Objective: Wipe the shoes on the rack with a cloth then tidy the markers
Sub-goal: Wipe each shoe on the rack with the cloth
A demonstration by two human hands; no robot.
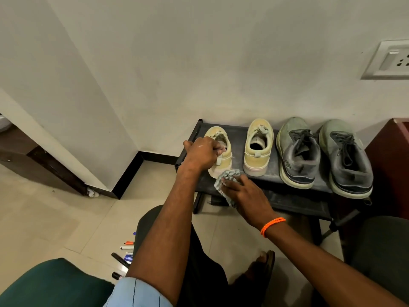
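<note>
A crumpled striped cloth point(228, 176), gripped by the right hand point(245, 196), presses the cream canvas shoe's point(221, 160) heel; the left hand point(202, 151) clutches its collar on a dusty black rack point(272, 173) against a plain wall, markers point(124, 255) on floor tiles

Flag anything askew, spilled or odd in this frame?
Two things. The markers lie loose on the floor by the person's left knee, pointing different ways. The rack's top shelf looks dusty grey around the shoes. Otherwise normal: left hand grips the left yellow shoe, right hand holds the cloth.
</note>
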